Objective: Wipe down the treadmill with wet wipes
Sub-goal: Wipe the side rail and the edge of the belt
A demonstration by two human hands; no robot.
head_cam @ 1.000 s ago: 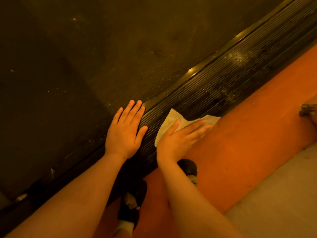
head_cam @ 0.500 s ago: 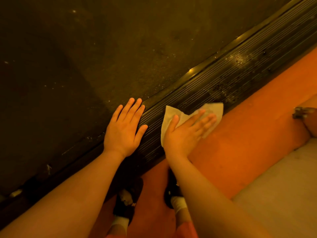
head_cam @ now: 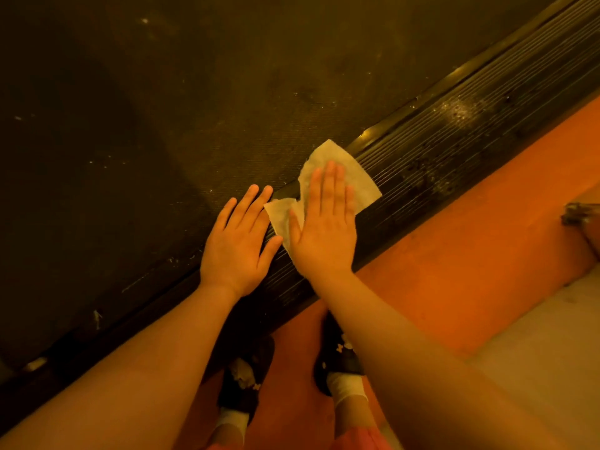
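- Treadmill belt (head_cam: 162, 125), wide, dark and textured, fills the upper left, with bare surface beyond the fingertips.
- Black ribbed side rail (head_cam: 454, 141) borders the belt diagonally; an orange floor strip (head_cam: 470, 238) runs along its outer edge.
- Left hand (head_cam: 237, 245) rests flat across the belt-rail seam, fingers straight, holding nothing.
- Right hand (head_cam: 324, 232), fingers straight, presses the pale crumpled wet wipe (head_cam: 357, 180) onto the rail; the wipe's corners stick out past the fingertips.

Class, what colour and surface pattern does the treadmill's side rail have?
The side rail is black with fine lengthwise ridges; head view.
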